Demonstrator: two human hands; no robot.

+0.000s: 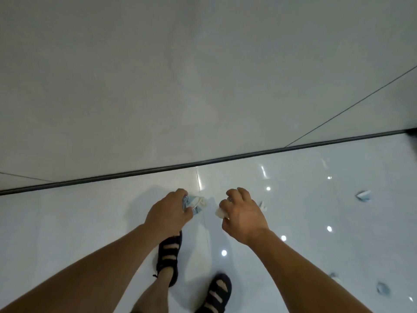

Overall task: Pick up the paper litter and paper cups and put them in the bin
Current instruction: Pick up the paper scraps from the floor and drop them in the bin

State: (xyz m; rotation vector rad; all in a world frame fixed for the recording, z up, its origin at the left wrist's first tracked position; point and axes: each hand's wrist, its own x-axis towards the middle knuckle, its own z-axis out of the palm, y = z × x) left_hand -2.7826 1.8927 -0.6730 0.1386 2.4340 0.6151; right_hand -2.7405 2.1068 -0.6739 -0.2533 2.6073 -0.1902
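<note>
The left hand (168,213) grips crumpled blue paper (196,203), and the right hand (241,213) pinches a white scrap (220,213). More paper litter (363,195) lies near the right edge of the floor (90,222). It looks light and soft, so a pinch anywhere should work.

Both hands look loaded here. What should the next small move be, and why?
Probably reach the right hand a little to its right for the small white scrap on the floor. It lies nearest, the hand pinches only a small white paper, and no bin is in view. The left hand grips a blue and white crumpled wad; the blue piece lies further off.
</note>
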